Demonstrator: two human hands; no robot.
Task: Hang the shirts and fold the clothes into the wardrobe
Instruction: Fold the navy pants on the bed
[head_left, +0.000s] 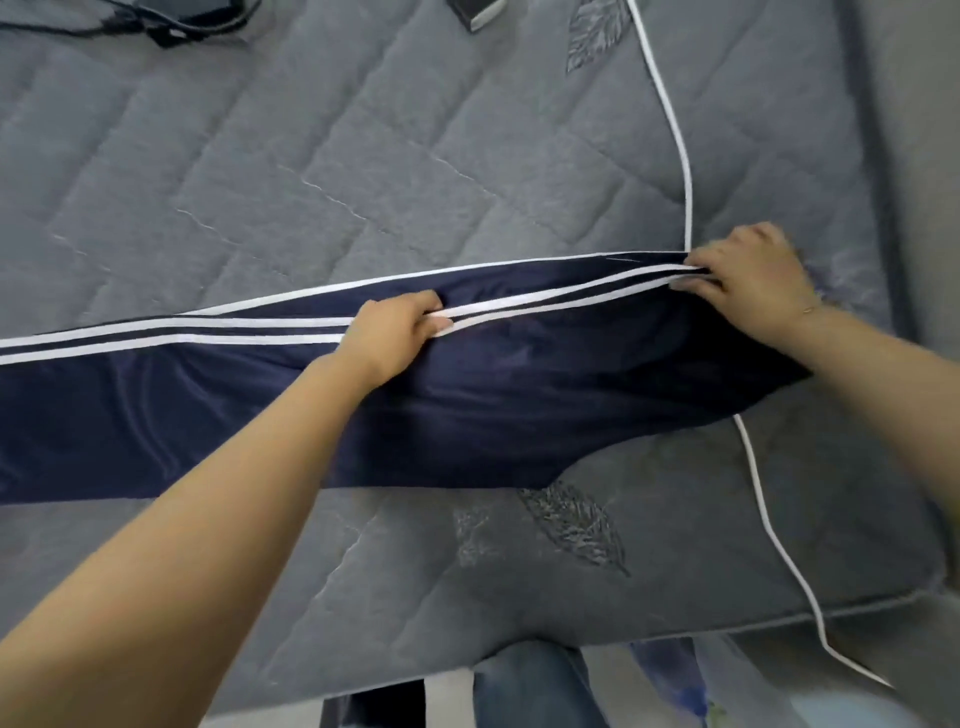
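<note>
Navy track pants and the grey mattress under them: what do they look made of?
Navy track pants: looks like a thin, smooth synthetic knit, going by the soft sheen and fine ripples; white side stripes look matte, perhaps sewn-on tape. Grey mattress: matte quilted fabric with stitched diamond lines and a leaf pattern; fibre unclear. Both hands pinch the stripes.

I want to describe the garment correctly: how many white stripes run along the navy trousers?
3. One lies along the far edge of the navy trousers; two run side by side beneath it, where both hands pinch. More may be hidden underneath.
</note>
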